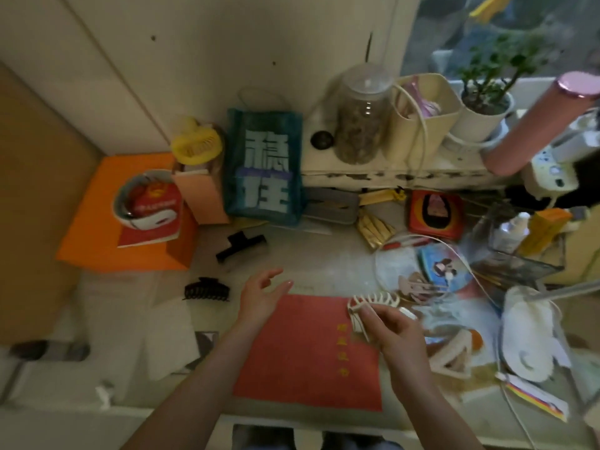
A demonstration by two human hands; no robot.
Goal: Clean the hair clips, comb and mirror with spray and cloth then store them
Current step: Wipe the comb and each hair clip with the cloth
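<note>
Open middle of the desk, crowded back and right

Bare desk shows between the red folder at the front edge and the teal bag at the back. Two black hair clips lie left of this gap, beside the orange box in the back left corner. The right edge is packed with cables, packets, a wire basket and a white cloth.
</note>
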